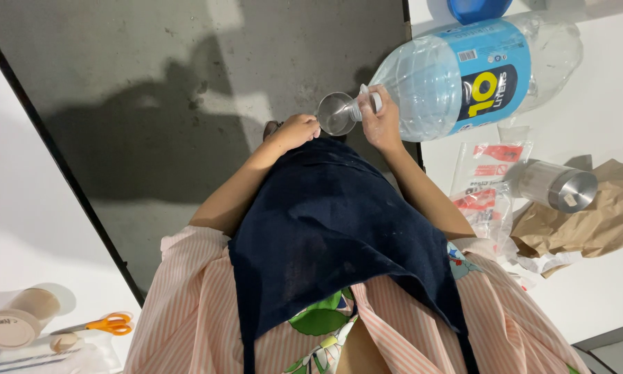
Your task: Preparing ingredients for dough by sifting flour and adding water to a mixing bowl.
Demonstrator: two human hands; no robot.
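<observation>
A large clear plastic water bottle with a blue label lies on its side on the white table at the right, its neck sticking out past the table edge. My right hand grips the bottle's neck. A small shiny metal cup sits right at the bottle's mouth, tilted towards me. My left hand is closed at the cup's near rim and holds it. A dark blue apron over a pink striped shirt covers my forearms' lower parts.
A metal canister lies by crumpled brown paper and clear plastic bags with red print. A blue object sits at the top edge. On the left table are orange-handled scissors and a beige-lidded jar. Grey floor lies between.
</observation>
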